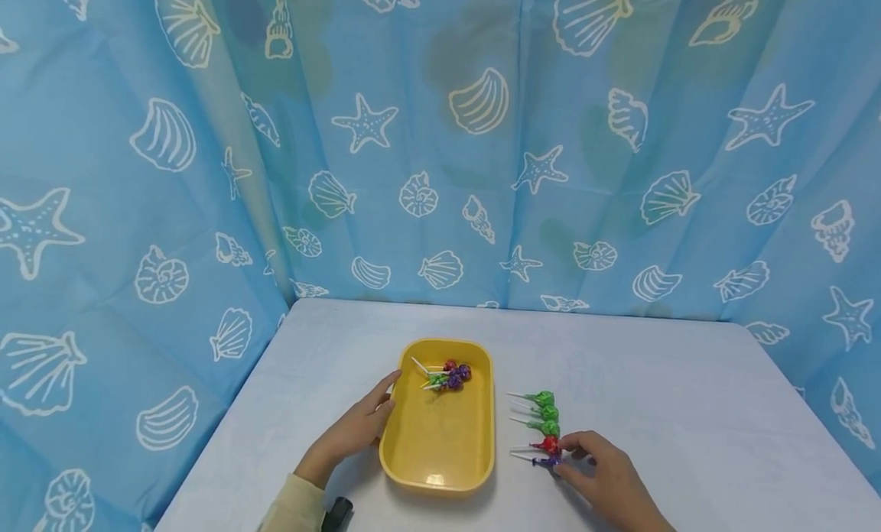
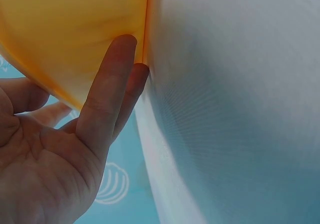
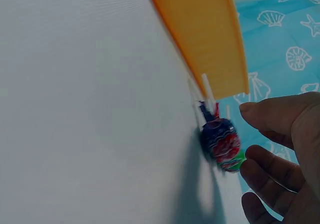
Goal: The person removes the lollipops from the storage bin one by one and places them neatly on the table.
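Observation:
My left hand rests against the left side of a yellow tray; in the left wrist view its straight fingers touch the outer wall. Right of the tray lies a column of lollipops with white sticks pointing left: three green lollipops, then a red lollipop and a purple lollipop nearest me. My right hand is beside these last two, thumb and fingers parted. In the right wrist view a gap shows between the thumb and the purple lollipop; whether a fingertip touches is unclear.
Several red, purple and green lollipops lie together at the tray's far end. A white cloth covers the table. Blue shell-print curtains stand behind it and along the left. A small black object sits by my left wrist.

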